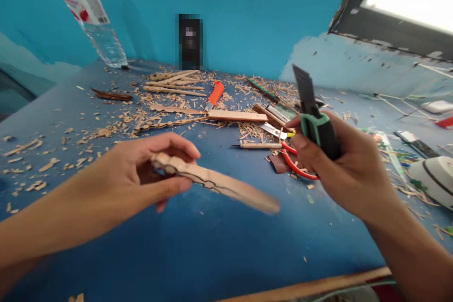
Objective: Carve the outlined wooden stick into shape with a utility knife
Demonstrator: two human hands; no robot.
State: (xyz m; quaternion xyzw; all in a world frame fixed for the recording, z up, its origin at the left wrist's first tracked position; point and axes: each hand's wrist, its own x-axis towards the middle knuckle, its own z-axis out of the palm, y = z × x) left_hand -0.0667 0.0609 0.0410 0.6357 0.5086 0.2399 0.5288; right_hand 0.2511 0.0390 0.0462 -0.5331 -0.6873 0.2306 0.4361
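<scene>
Between the thumb and fingers of my left hand point(159, 174) is a flat wooden stick point(226, 186). A dark wavy line runs along its edge, and its far end is blurred. The stick is held above the blue table point(219, 245), pointing right. My right hand point(343, 165) is wrapped around a black and green utility knife point(316, 127). Its dark blade stands out, aimed upward and away from the stick. Below that hand lie red-handled scissors point(297, 167), partly hidden by it. Beside them is a slim pointed wooden tool point(260, 146).
Wood shavings point(113, 134) litter the table. Behind my hands are a wooden block point(237, 115), an orange-handled cutter point(215, 94) and several carved sticks point(173, 82). A plastic bottle point(102, 33) stands at back left. A white round object point(432, 179) sits at right.
</scene>
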